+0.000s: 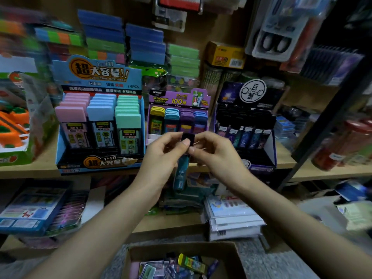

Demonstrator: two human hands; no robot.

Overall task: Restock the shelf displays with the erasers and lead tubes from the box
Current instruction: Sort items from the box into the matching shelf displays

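The fingers [186,142] of the left hand [163,156] and of the right hand [215,154] meet on one lead tube [180,174]. They pinch its black cap [188,136] from both sides, and the left thumb lies across the cap's front. The tube hangs upright below the fingers, its teal body visible between the two palms.

Directly behind the fingers stands a purple display [178,103] holding rows of yellow, blue and purple cases. Behind and to the right of the fingers is a dark display [269,150] with black-capped tubes ranked at its back. To the left of the fingers is a blue display [96,73] with three columns of pink, blue and green cases. All three displays rest on a wooden shelf [314,172].

Below the fingers, nearest the person, an open cardboard box [181,247] holds mixed packets. One is a yellow-capped tube [191,262]; the other contents are too blurred to identify.
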